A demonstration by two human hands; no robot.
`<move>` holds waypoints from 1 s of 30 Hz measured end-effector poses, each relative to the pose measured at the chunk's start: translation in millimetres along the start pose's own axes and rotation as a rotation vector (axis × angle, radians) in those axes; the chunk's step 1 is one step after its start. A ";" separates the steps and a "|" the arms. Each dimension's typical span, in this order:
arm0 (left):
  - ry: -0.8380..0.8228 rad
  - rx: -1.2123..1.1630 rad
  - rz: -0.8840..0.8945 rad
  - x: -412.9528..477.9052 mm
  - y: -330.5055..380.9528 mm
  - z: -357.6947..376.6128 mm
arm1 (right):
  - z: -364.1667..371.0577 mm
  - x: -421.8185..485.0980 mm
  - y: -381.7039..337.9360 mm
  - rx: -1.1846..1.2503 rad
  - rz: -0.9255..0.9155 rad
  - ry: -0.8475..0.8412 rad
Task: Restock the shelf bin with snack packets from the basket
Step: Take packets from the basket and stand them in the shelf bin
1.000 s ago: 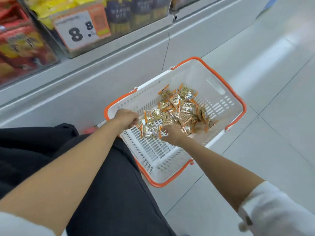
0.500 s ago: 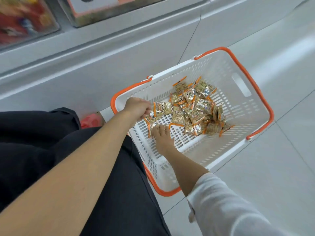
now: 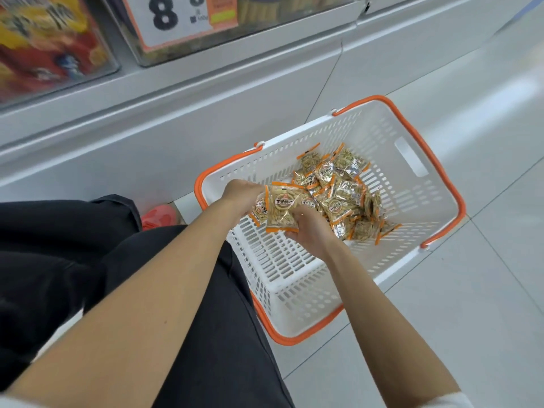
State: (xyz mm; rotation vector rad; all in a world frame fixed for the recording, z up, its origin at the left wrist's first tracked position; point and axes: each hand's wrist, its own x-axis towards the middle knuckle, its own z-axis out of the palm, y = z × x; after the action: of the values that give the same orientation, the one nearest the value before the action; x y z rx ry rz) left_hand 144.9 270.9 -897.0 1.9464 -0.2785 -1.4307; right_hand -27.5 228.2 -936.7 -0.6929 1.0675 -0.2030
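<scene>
The basket (image 3: 300, 290) sits on the floor (image 3: 441, 334), just before the shelf bin (image 3: 265, 39) above (price card (image 3: 170, 19) on its front). Snack packets (image 3: 338, 198) lie heaped in its far half. Left hand (image 3: 240, 192) and right hand (image 3: 309, 228) meet inside, near its left side, gripping some.

The one view sits at the person's head, facing forward and steeply down. Its wide lens takes the basket (image 3: 459, 201) on the floor (image 3: 471, 319) at close range in mid-frame, with the shelf ledge (image 3: 176, 92) slanting across the top.
</scene>
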 end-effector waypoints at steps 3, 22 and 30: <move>-0.083 0.045 0.027 -2.2 -1.7 3.1 | 14.1 -21.4 -12.9 -0.074 -0.078 -0.088; -0.079 -0.325 0.285 -52.9 30.1 -24.3 | 51.4 -78.1 -51.4 -0.363 -0.450 0.054; -0.116 -0.223 0.542 -141.0 127.6 -59.8 | 93.4 -135.1 -132.8 -0.521 -0.744 0.171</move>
State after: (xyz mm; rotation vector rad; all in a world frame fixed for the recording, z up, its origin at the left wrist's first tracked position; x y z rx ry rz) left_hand 175.3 278.0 -700.1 1.4622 -0.6190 -1.1549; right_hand 9.3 228.8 -728.8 -1.5584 0.9885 -0.6444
